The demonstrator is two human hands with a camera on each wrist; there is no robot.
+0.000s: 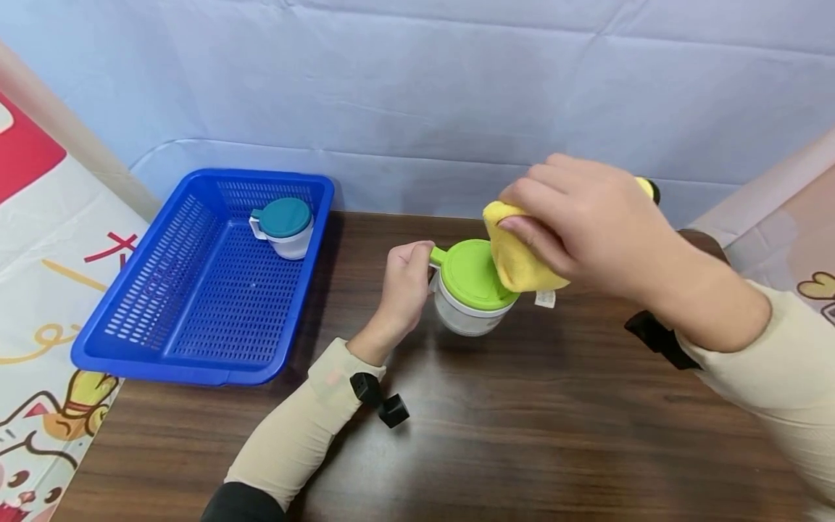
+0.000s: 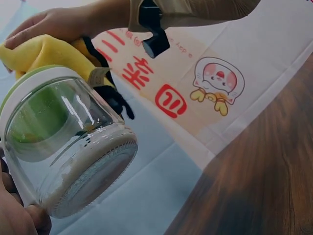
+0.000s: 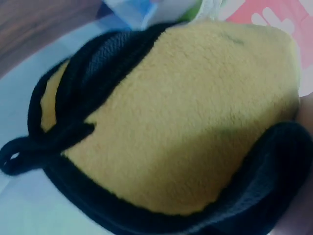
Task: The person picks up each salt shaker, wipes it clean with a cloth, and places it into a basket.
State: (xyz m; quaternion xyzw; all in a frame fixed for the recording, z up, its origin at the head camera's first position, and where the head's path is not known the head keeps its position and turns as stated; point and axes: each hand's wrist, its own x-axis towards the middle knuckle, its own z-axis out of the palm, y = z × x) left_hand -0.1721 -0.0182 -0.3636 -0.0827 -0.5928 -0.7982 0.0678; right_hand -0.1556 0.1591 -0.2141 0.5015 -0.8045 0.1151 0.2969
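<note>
My left hand point(image 1: 401, 286) grips the white handle of a glass seasoning jar point(image 1: 464, 319), thumb up near the tab of its green lid point(image 1: 472, 274). Tilted in the left wrist view, the clear jar point(image 2: 54, 142) shows a whitish layer near its base. A folded yellow cleaning cloth point(image 1: 522, 257) is pinched in my right hand point(image 1: 580, 217) and lies against the lid's right edge. Black edging and a hanging loop mark the cloth point(image 3: 186, 122) in the right wrist view, where it hides most of the hand.
A blue plastic basket point(image 1: 303, 312) stands at the left of the brown wooden table point(image 1: 522, 435). Inside its far right corner sits a similar jar with a teal lid point(image 1: 285, 217). A pale curtain point(image 1: 424, 87) rises behind the table.
</note>
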